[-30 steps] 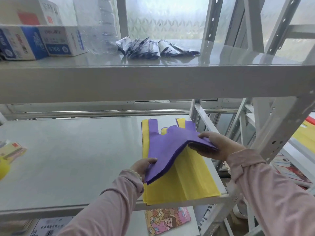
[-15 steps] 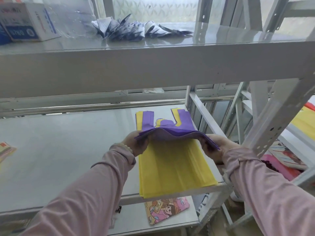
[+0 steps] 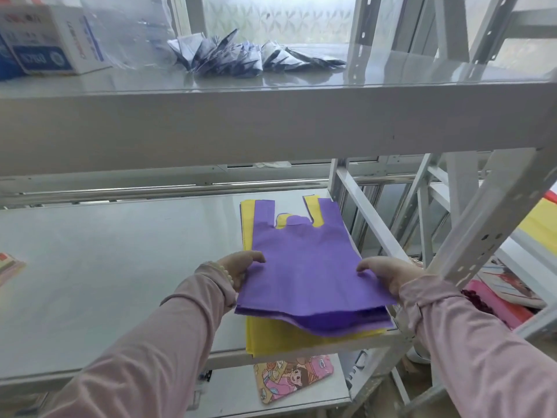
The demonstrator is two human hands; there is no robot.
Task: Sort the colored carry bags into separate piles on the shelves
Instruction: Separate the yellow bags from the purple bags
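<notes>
as left hand point(image 3: 241, 268) and right hand point(image 3: 390, 277) pinch purple bags point(image 3: 304, 267) | over yellow bags point(image 3: 271, 337) | on middle shelf point(image 3: 105, 282)

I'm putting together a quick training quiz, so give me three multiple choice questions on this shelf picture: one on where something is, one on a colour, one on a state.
1. Where do the yellow bags lie?
A. On a chair
B. On the middle shelf, under the purple bags
C. Inside a drawer

2. What colour are the bags being held?
A. Purple
B. Red
C. Green

3. How do the hands meet the purple bags?
A. Only one touches them
B. Neither touches them
C. The left hand and right hand each grip a side

Answers:
1. B, yellow shows beneath the purple stack on that shelf.
2. A, the stack between the hands is purple.
3. C, a thumb lies on top of the stack at each side.
</notes>
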